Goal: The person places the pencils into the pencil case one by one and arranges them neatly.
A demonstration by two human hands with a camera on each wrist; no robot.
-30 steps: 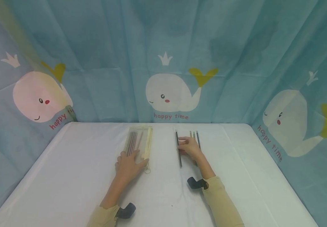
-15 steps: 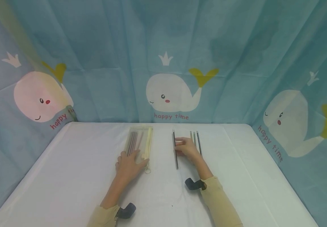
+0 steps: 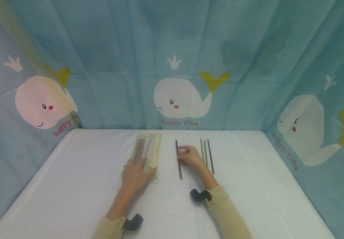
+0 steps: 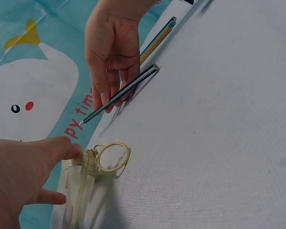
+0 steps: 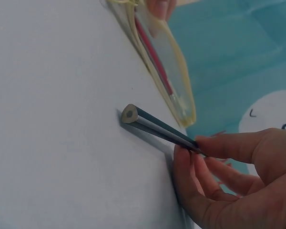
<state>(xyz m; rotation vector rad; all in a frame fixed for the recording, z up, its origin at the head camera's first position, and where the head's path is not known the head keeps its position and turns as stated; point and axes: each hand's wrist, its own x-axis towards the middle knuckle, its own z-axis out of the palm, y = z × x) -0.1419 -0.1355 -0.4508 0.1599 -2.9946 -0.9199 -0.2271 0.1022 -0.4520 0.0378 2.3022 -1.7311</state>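
My right hand [image 3: 190, 157] pinches a dark striped pencil [image 3: 179, 170] near its middle between thumb and fingers. In the right wrist view the pencil's flat butt end [image 5: 129, 114] faces the camera, close over the white cloth. My left hand [image 3: 136, 175] rests with spread fingers on the near part of a see-through pencil case [image 3: 157, 146] with a pale yellow zipper. Several dark pencils and a pinkish-red one [image 5: 152, 55] show inside it. A yellow pull ring [image 4: 114, 157] lies by my left thumb. The held pencil is right of the case, apart from it.
To the right of my right hand lie three pencils side by side: a gold one [image 3: 202, 150], a green one [image 3: 205, 154] and a dark one [image 3: 210, 156]. A blue curtain [image 3: 124, 99] with whales borders the white table [image 3: 249, 186].
My right hand has moved left with the dark pencil, away from the three pencils on the table and closer to the case. My left hand and the case have not moved.
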